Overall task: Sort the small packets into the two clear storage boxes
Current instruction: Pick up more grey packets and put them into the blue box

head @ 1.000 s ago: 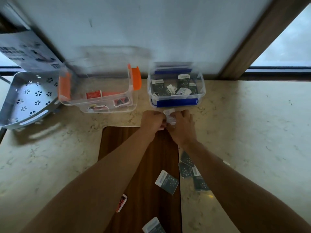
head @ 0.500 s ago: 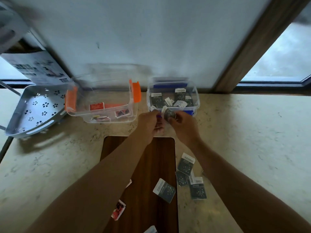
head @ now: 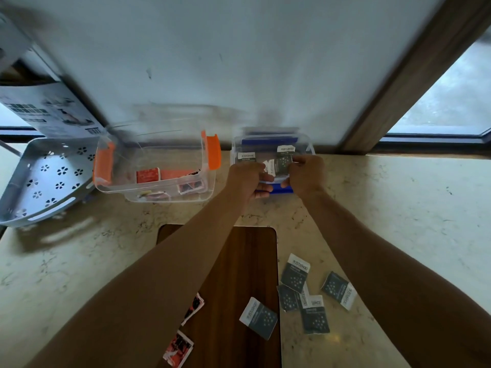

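Now a dark packet (head: 282, 164) is held over the blue-latched box (head: 305, 140), pinched between the left hand (head: 248, 179) and right hand (head: 305, 174); half a second earlier it was held nearer, at the box's near rim.

Both arms outstretched, fingers curled

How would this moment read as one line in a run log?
step: sorting dark packets | both hands: holding dark packet over blue-latched box | loose packets remain on counter
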Demonstrator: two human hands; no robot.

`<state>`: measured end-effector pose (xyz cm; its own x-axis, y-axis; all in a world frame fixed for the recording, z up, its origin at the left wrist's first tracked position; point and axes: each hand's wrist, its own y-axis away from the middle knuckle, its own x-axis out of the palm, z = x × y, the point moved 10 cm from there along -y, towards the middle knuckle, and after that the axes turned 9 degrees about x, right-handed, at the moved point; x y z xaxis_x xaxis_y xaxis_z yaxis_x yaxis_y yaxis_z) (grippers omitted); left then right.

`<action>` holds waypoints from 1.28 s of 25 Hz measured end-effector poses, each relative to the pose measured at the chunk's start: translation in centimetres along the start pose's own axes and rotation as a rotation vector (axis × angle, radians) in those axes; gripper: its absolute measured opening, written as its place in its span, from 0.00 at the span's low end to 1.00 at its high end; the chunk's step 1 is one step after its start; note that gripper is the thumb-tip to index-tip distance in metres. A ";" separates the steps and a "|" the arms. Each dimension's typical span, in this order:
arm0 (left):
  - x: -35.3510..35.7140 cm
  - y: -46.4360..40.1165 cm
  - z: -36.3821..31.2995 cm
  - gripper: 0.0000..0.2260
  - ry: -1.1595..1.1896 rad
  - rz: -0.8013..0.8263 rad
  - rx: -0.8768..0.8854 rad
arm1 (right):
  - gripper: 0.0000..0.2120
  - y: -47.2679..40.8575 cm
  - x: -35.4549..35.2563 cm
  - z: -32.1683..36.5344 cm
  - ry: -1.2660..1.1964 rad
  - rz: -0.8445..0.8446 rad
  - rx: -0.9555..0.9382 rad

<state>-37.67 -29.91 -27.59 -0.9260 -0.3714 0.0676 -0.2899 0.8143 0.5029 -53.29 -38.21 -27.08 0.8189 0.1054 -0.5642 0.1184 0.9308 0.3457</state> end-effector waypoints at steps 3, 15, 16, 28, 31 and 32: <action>-0.2 0.2 0.6 0.10 0.005 0.003 -0.001 | 0.04 -0.6 -0.1 -0.9 0.021 0.030 0.073; -1.2 7.1 4.6 0.09 -0.134 0.004 -0.101 | 0.07 10.1 -3.8 -5.2 -0.019 -0.036 -0.154; -1.2 7.8 5.4 0.09 -0.151 0.007 -0.112 | 0.08 11.3 -3.6 -6.3 -0.012 0.000 -0.138; -5.5 20.8 18.2 0.08 -0.193 -0.009 -0.324 | 0.04 28.6 1.5 -15.6 0.371 0.364 -0.183; -7.6 24.3 19.9 0.08 -0.221 -0.038 -0.314 | 0.11 33.0 3.7 -17.7 0.510 0.389 -0.139; -8.6 25.5 20.5 0.08 -0.246 -0.060 -0.293 | 0.12 34.2 4.3 -18.3 0.565 0.393 -0.131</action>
<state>-42.09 3.16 -32.97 -0.9500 -0.2679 -0.1602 -0.2972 0.6191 0.7269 -56.02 0.51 -31.44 0.3657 0.5751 -0.7318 -0.2246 0.8176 0.5302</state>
